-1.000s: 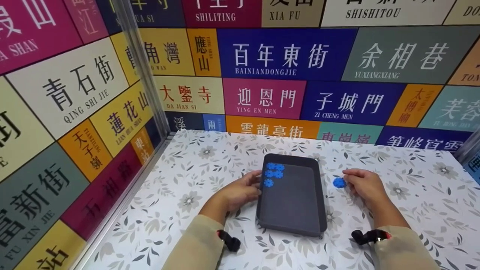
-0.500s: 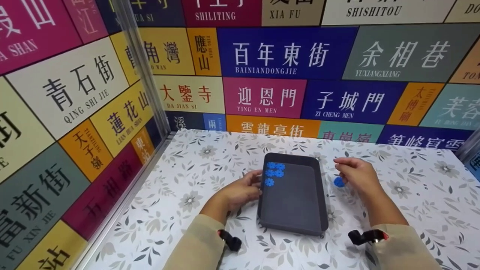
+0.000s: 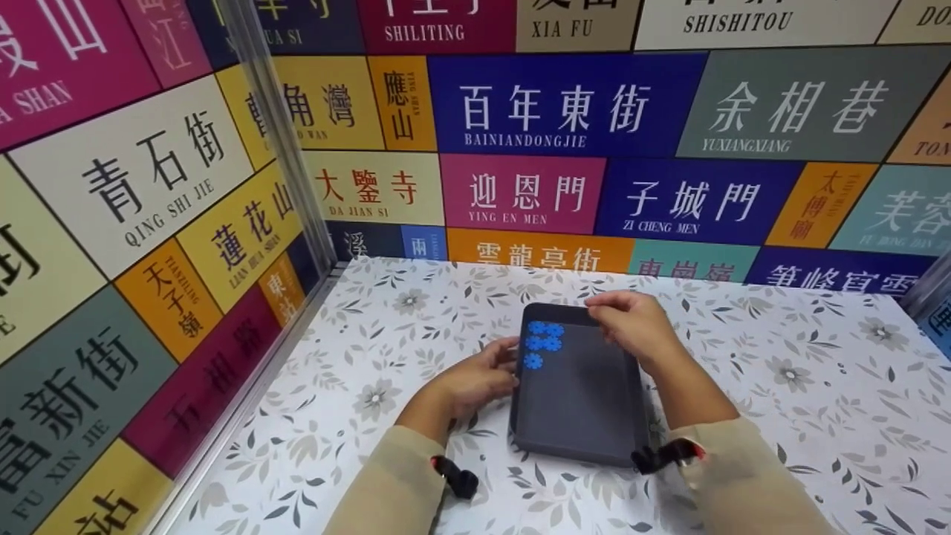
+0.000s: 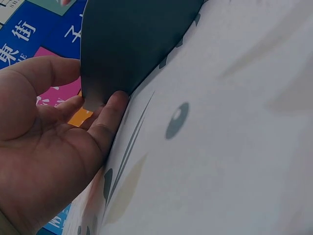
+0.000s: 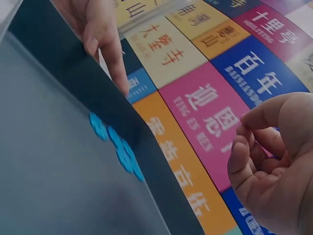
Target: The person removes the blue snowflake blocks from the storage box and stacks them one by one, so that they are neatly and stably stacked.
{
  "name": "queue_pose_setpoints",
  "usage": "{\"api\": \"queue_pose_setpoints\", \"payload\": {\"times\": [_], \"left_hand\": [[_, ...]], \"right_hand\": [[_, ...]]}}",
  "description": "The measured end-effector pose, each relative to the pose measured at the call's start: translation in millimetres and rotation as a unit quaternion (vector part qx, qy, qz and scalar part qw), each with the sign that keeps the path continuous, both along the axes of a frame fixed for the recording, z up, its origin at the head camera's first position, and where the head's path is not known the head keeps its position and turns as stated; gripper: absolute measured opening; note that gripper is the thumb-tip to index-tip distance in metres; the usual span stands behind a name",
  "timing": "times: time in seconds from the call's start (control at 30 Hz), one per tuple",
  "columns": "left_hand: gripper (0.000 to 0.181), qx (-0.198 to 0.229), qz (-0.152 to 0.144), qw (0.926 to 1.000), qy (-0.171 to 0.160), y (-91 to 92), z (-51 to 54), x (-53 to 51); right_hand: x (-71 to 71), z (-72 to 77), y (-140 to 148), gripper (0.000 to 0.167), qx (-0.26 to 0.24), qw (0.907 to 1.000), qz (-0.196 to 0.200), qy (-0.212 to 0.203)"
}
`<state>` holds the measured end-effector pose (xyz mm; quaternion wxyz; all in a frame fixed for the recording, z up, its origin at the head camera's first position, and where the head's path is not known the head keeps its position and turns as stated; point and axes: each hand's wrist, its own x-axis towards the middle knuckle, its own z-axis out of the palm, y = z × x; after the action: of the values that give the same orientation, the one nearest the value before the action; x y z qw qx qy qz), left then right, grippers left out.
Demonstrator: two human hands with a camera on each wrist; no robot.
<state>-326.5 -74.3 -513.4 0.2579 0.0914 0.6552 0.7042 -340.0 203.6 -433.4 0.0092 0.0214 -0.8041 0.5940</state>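
A dark grey rectangular tray (image 3: 576,405) lies on the table with several blue flower-shaped notched discs (image 3: 534,344) flat at its far left corner. My left hand (image 3: 475,380) rests against the outside of the tray's left wall. Thumb and fingers are spread along that wall in the left wrist view, touching the tray (image 4: 134,44) from outside. My right hand (image 3: 631,327) hovers over the tray's far right corner. In the right wrist view, its thumb and index tips are drawn together; no blue shows between them, and a small disc there could be hidden.
A white tabletop (image 3: 371,327) with a grey leaf print lies under everything. Behind it stands a wall of colourful signs (image 3: 568,104), and another sign panel (image 3: 141,171) closes off the left. A black wrist camera (image 3: 455,477) sits on each sleeve.
My right hand has moved left and away from me, from beside a blue disc right of the tray to above the tray. That disc's spot is now behind my arm. My left hand stays put.
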Motion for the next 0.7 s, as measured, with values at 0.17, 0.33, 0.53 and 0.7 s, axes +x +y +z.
{"api": "queue_pose_setpoints", "payload": {"times": [0.17,0.33,0.53,0.7], "left_hand": [[0.084,-0.002,0.0,1.0,0.0,0.0,-0.2,0.4],[0.084,0.006,0.002,1.0,-0.004,1.8,0.8,1.0],[0.085,0.001,0.001,1.0,-0.004,0.8,1.8,2.1],[0.086,-0.006,0.0,1.0,-0.006,-2.3,2.8,1.4]], "right_hand": [[-20.8,-4.2,-20,0.024,-0.026,0.9992,0.019,-0.023],[-39.0,-13.8,-26,0.025,-0.045,0.9984,0.006,-0.034],[-51.5,-34.6,-27,0.026,-0.029,0.999,-0.017,-0.031],[-56.6,-53.9,-30,0.029,0.019,0.9992,-0.025,-0.025]]}}
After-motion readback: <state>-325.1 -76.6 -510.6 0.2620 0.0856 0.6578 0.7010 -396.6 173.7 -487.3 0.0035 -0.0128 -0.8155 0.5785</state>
